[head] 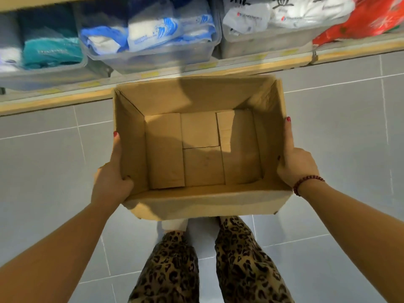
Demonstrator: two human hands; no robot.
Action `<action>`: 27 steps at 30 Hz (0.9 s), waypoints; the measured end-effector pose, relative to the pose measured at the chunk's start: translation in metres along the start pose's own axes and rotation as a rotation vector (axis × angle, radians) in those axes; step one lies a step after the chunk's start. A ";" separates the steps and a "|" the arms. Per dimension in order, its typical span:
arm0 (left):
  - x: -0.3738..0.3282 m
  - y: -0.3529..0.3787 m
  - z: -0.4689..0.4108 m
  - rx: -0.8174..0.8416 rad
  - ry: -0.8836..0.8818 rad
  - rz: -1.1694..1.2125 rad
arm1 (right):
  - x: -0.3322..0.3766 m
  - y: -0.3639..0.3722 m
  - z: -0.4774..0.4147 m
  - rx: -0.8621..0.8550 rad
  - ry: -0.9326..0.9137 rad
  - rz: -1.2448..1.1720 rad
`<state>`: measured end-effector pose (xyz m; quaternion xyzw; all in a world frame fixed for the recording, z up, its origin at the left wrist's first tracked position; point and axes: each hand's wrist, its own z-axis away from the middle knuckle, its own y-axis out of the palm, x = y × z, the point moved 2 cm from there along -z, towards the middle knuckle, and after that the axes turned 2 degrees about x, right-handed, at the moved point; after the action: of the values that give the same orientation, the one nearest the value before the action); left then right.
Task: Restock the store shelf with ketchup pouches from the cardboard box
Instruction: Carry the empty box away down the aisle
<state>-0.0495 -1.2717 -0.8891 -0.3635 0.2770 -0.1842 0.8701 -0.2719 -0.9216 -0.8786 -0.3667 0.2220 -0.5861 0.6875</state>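
Observation:
An open brown cardboard box (205,200) is held level above the grey tiled floor, just in front of the shelf. Its inside shows only bare bottom flaps; no pouches are visible in it. My left hand (111,178) grips the box's left wall, thumb inside the rim. On the opposite wall my right hand (295,165), with a red bead bracelet on the wrist, clasps the right side. No ketchup pouches appear anywhere in view.
The low store shelf (218,67) runs across the top, carrying clear plastic bins (153,55) of blue, teal and white bagged goods and a red packet (360,20) at the right. My legs in leopard-print trousers (207,263) stand on the grey tiles below the box.

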 end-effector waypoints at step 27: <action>-0.421 -0.276 0.263 0.045 0.918 -0.257 | -0.136 -0.318 0.481 -0.440 0.553 -0.378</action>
<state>-0.2486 -1.0966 -0.3863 -0.2571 0.5817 -0.4378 0.6355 -0.1516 -0.6863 -0.3483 -0.3678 0.4475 -0.7176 0.3868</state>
